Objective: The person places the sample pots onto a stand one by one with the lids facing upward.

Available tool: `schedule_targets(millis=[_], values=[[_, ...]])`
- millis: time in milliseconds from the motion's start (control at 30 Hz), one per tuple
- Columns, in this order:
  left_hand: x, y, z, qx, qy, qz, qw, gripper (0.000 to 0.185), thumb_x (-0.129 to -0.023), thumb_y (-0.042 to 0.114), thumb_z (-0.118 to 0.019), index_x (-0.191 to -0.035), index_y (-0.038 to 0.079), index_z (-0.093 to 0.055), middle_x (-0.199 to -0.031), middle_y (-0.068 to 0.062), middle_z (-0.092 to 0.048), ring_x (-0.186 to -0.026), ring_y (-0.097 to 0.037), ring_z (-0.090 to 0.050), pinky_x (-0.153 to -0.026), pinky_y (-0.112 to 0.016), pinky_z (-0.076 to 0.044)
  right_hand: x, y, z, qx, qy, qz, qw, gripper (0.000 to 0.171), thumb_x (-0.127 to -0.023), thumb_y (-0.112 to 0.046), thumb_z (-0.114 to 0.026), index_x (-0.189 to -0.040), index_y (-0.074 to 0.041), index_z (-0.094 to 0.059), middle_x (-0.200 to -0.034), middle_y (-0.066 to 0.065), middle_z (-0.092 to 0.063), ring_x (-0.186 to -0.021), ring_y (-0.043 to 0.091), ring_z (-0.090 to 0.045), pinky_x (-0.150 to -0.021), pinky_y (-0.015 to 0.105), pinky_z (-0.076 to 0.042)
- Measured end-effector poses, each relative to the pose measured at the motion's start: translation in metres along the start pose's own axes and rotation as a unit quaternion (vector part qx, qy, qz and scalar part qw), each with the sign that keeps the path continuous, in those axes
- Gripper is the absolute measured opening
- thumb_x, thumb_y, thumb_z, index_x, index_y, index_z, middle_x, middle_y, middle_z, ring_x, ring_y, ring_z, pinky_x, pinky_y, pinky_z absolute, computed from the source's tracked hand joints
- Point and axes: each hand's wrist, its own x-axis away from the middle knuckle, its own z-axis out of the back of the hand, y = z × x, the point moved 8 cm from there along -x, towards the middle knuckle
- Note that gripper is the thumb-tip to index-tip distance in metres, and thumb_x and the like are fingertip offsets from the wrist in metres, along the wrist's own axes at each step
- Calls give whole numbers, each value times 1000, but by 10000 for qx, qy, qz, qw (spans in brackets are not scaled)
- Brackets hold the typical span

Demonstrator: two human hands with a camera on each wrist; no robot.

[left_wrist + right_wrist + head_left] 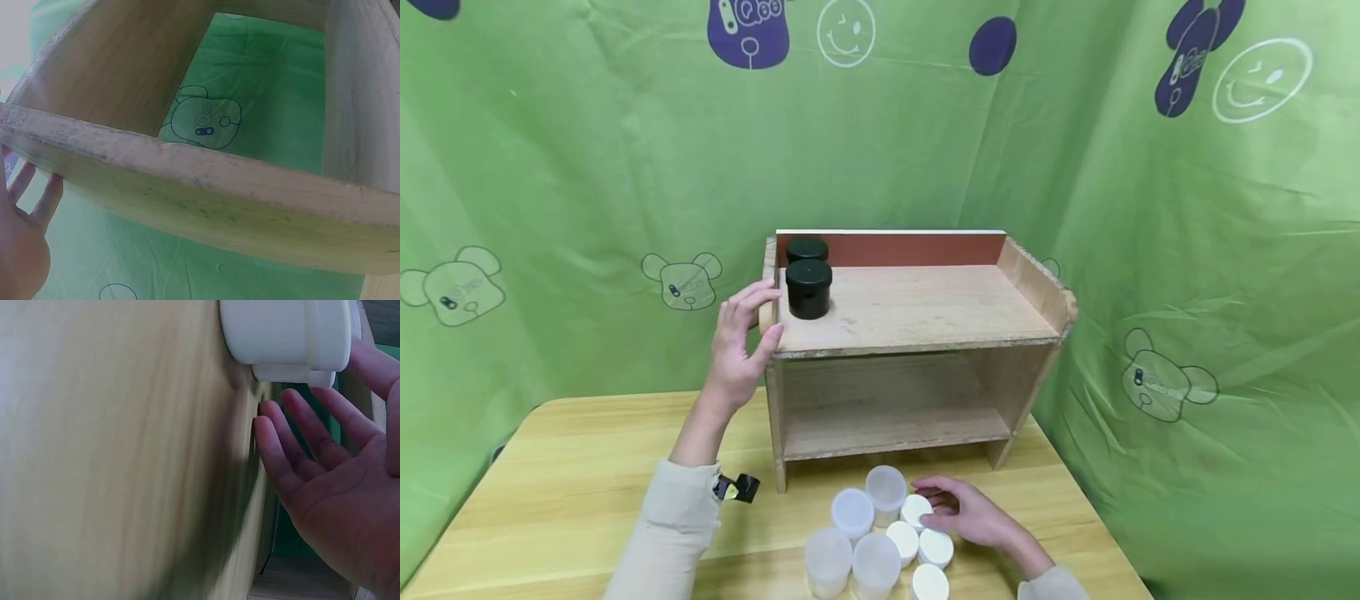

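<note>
At the left end of a wooden two-tier shelf (917,312), my left hand (736,354) rests against the side panel, fingertips near its top edge and thumb toward the front. The left wrist view shows those fingers (45,203) extended along a board. My right hand (973,510) is at a small white-lidded jar (917,510) in a cluster on the table, thumb and index finger close to its lid. In the right wrist view the thumb is beside a white jar (284,331), while the other fingers are loosely spread; contact is hard to tell.
Two black lidded jars (808,292) stand on the shelf's top board, one behind the other at the left. Several translucent tubs (852,512) and several white jars (930,583) crowd the wooden table (602,467) before the shelf. A green printed curtain (587,167) surrounds the table.
</note>
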Motion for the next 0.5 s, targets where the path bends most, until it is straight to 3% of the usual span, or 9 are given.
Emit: schedule_targets(millis=[300,500], values=[[-2,2,1,39,-7,-34,10000,46,-96,27,-58,-139,11,-57,-156,-5,-50,-131,-27,-45,-107,-47,-37,-2,4,5,230,212,-145,9994,51,-97,-23,-71,-140,2,-58,-126,18,-67,-113,28,-64,-95,23,-53],[-1,0,0,28,-1,6,10000,47,-96,27,-58,-139,10,-57,-155,-6,-50,-129,-28,-45,-105,-47,-38,-3,5,9,360,404,-110,9985,44,-98,-21,-68,-136,0,-61,-122,17,-69,-109,23,-65,-92,21,-53]])
